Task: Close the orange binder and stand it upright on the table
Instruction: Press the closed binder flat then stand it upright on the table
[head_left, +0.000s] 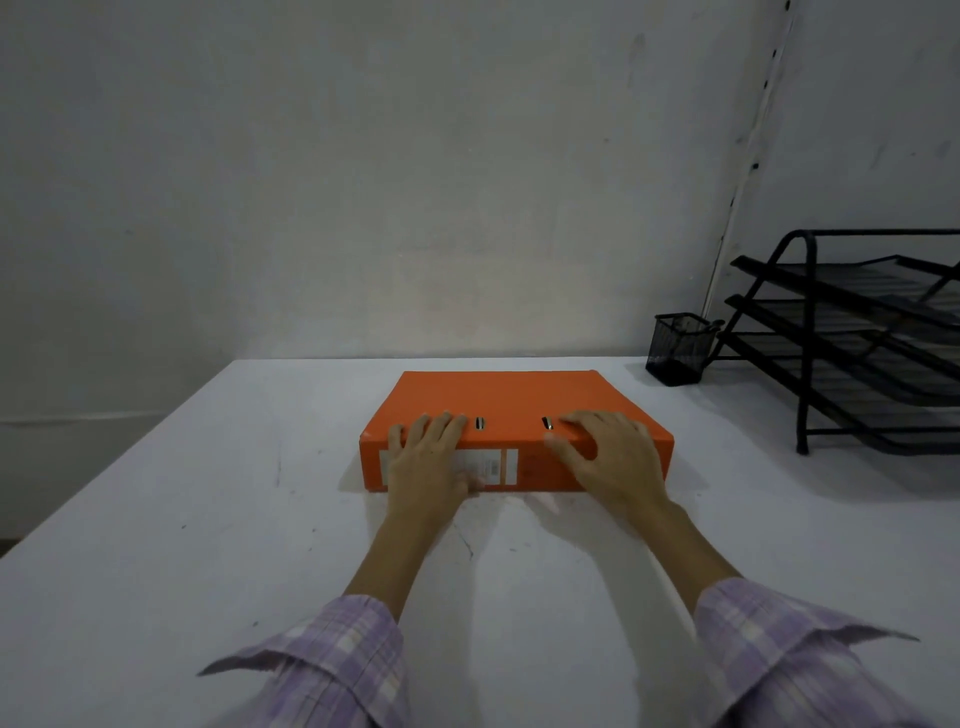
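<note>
The orange binder (514, 415) lay flat and closed on the table (156, 519), spine toward the person. The left hand (428, 460) and right hand (605, 457) rested on its near edge, fingers spread over the top, thumbs at the spine, neither clamped. Best move, likely: grip both ends and tip it up evenly, clear of the pen cup (678, 348).

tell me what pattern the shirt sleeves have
Lilac and white plaid sleeves, seen in the head view, the only one.
</note>
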